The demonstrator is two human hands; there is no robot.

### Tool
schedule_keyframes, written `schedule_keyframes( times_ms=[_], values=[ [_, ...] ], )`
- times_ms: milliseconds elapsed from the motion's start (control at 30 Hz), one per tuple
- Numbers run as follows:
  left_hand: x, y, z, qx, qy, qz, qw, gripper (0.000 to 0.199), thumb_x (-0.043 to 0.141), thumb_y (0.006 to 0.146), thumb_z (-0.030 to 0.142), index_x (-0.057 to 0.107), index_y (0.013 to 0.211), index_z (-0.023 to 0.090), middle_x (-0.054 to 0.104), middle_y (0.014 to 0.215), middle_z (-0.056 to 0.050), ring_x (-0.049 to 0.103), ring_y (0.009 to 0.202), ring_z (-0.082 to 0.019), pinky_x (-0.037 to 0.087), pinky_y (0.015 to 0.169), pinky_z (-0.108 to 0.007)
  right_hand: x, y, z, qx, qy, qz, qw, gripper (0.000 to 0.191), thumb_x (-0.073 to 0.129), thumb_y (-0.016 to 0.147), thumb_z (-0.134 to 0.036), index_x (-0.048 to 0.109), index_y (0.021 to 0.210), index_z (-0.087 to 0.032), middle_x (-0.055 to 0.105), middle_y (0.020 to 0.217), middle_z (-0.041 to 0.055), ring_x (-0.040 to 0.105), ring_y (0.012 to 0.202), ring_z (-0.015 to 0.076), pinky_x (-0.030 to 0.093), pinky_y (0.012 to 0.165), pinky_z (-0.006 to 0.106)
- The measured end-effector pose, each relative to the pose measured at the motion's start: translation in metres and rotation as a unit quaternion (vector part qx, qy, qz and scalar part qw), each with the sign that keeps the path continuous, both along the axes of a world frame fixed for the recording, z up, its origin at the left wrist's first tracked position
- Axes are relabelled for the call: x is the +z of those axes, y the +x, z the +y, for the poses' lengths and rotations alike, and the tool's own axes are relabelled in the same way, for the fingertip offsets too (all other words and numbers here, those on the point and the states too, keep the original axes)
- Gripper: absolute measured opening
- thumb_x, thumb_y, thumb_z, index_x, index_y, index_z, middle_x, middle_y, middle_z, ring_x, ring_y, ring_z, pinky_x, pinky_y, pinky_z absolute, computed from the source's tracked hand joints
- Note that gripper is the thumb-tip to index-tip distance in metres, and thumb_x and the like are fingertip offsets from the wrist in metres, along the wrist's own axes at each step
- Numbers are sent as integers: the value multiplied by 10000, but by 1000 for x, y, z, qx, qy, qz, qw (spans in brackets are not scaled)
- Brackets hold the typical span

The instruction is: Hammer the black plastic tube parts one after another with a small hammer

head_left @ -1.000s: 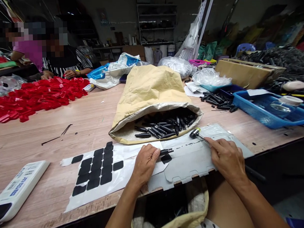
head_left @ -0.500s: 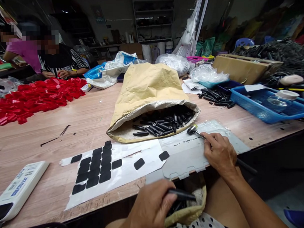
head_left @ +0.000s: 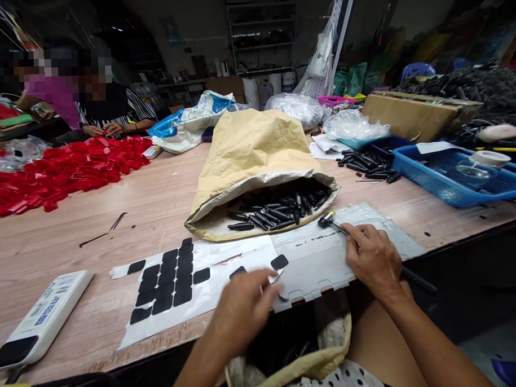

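My right hand is wrapped round the handle of a small hammer, whose head rests on the grey board. My left hand, slightly blurred, is at the edge of the white sheet. Its fingers pinch or touch the sheet's lifted corner beside a black square sticker; whether they hold it is unclear. More black squares stick to the sheet's left part. Black tubular pieces lie in the mouth of a tan sack behind the board.
An open sack sits on the lap below the table edge. A white device lies at left, near red pieces. Blue tray and loose black parts are at right. Two people sit at back left.
My left hand has moved up from above the lap sack to the white sheet. The black tubular piece it held is gone from its fingers. My right hand has hardly moved.
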State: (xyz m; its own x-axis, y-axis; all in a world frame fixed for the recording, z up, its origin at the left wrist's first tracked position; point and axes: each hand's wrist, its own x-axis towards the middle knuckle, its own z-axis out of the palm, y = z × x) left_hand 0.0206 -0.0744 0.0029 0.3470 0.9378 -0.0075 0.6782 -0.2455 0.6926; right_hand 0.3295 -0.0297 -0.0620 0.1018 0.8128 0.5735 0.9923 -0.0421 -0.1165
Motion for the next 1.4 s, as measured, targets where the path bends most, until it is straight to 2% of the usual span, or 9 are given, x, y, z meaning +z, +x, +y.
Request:
schedule_keyframes(
  times_ms=[100,267,400,533,633,800,967,1200,1400],
  values=[
    [7,-14,65,130,172,103,971,226,539,967,273,696,1126,236,680,1082,-86,595,1008,-269,476,861,-385,-1,1,1,4,4,1,1000,354,504,931,-193,694,1221,-265,660,996,54,492,859,213,345,735,342],
    [-12,-31,124,149,153,243,946,184,669,873,234,722,1048,221,641,1103,-113,498,1112,-349,442,921,-458,-1,1,1,4,0,2,1000,360,507,914,-190,688,1216,-269,653,1003,54,485,857,212,350,734,350],
    [-7,-31,114,135,138,240,951,100,669,889,249,696,978,214,660,1056,-103,502,1071,-336,420,885,-448,-1,1,2,8,-2,12,1000,382,532,874,-178,687,1212,-266,646,1008,64,486,859,214,348,730,353],
    [2,-17,81,67,150,111,980,81,646,930,278,661,995,232,684,994,-46,527,966,-264,411,833,-388,-1,1,2,5,1,21,1000,351,510,902,-189,695,1192,-264,644,1016,65,486,862,215,358,741,353],
    [-9,-3,61,12,126,31,991,69,688,900,251,664,962,234,685,969,-22,537,951,-238,411,835,-360,-2,1,2,4,-1,23,1000,324,495,934,-222,693,1187,-261,640,1003,62,495,868,218,367,757,350],
    [-38,7,56,29,115,-23,993,108,725,870,264,702,970,228,660,916,-31,537,933,-234,412,843,-362,-1,8,5,7,-33,22,999,340,513,948,-289,664,1247,-225,643,982,77,524,858,226,384,744,356],
    [-43,4,60,36,107,-38,993,124,745,844,290,726,952,233,657,884,-31,545,922,-233,414,824,-358,15,4,2,35,-51,74,995,283,470,972,-286,701,1116,-210,646,951,88,572,895,239,444,757,376],
    [-43,6,61,51,101,-52,992,115,775,785,219,717,884,230,668,867,-12,551,913,-220,416,822,-343,44,-62,-34,260,-63,273,924,287,454,1016,-287,665,1203,-233,673,1035,75,645,1005,209,530,895,344],
    [-43,6,62,57,80,-61,993,136,790,757,187,705,856,227,682,890,-7,561,941,-222,413,819,-334,42,-94,-51,298,-88,249,917,436,420,1017,-177,561,1417,-277,635,993,55,636,917,168,532,851,296]
  ],
)
